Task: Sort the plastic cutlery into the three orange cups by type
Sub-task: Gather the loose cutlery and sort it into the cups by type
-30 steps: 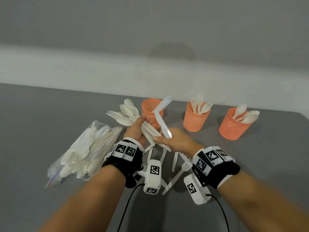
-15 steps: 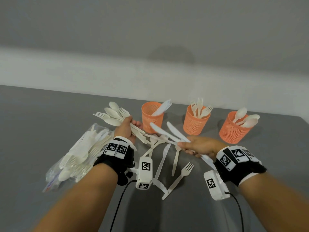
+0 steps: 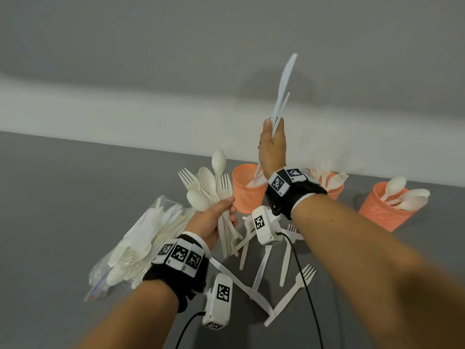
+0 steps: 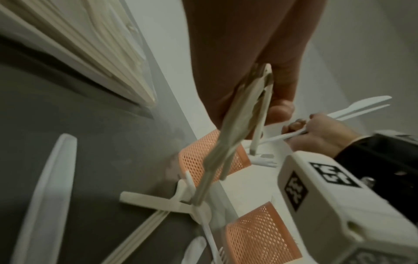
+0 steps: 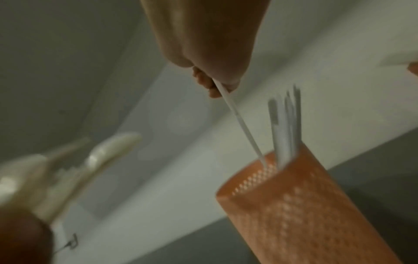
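My right hand [image 3: 273, 132] is raised above the left orange cup [image 3: 245, 195] and pinches two white knives [image 3: 284, 91] upright, blades up. Their handle ends [image 5: 239, 123] reach down to the rim of this cup [image 5: 294, 205], where other knives [image 5: 287, 125] stand. My left hand [image 3: 226, 210] grips a bunch of spoons and forks [image 3: 211, 182] just left of that cup. The middle cup [image 3: 334, 192] holds forks and the right cup [image 3: 385, 212] holds spoons. In the left wrist view the bunch's handles [image 4: 237, 128] hang in front of the cup [image 4: 203, 157].
A clear bag of more cutlery [image 3: 141, 243] lies at the left. Loose forks [image 3: 299, 285] and knives [image 3: 261, 270] are scattered on the grey table [image 3: 63, 197] below my wrists. A pale wall runs behind the cups.
My right hand drew the two knives away from the bunch, then lifted them up and over the left cup, turning them upright. My left hand tilted its bunch more upright.
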Demonstrator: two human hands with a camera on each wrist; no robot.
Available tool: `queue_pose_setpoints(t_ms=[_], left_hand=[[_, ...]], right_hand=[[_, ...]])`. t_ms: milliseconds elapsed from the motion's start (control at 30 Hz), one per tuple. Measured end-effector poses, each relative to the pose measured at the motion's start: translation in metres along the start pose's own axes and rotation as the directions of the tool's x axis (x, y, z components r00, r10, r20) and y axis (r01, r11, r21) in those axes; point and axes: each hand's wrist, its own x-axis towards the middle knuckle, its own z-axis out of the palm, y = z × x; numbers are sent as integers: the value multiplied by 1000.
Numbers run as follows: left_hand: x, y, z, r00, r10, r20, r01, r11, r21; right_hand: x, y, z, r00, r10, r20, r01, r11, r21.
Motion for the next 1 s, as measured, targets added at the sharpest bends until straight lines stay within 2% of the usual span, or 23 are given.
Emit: queue_pose_setpoints(t_ms=[67, 233, 333, 533, 600, 733, 800, 833, 900, 967, 1000], left_hand=[[0, 2, -3, 1000, 18, -13, -18, 1000, 18], [4, 5, -7, 998, 41, -44, -41, 999, 20], [5, 6, -4, 999, 44, -31, -42, 999, 33], [8, 5, 3, 999, 37, -13, -37, 999, 37], [8, 3, 7, 1000, 30, -7, -29, 999, 45], [6, 0, 15, 1000, 10, 24, -10, 1000, 22], [4, -1, 19, 998, 26, 53, -26, 1000, -10], [3, -1, 21, 997, 36, 64, -35, 999, -17], [1, -1, 24, 995, 53, 80, -51, 998, -29], [0, 0, 28, 992, 59, 115, -57, 998, -25], [-1, 0, 30, 989, 62, 135, -58, 998, -27]], right_hand=[[-1, 14, 6, 999, 30, 28, -30, 999, -15], [-10, 51, 10, 974, 203, 99, -200, 979, -37], [-14, 54, 6, 970, 211, 121, -206, 977, -50], [-6, 40, -8, 979, 132, 153, -123, 990, -65], [-6, 34, -13, 984, 97, 149, -79, 989, -124], [-9, 14, -23, 974, -137, 179, 186, 936, -298], [-17, -3, -29, 955, -214, 204, 270, 913, -306], [-24, -11, -33, 954, -187, 234, 249, 929, -272], [-41, -23, -41, 926, 11, 377, 90, 965, -248], [-59, -27, -49, 833, 229, 503, -72, 947, -312], [-67, -26, -53, 801, 289, 524, -118, 934, -336]])
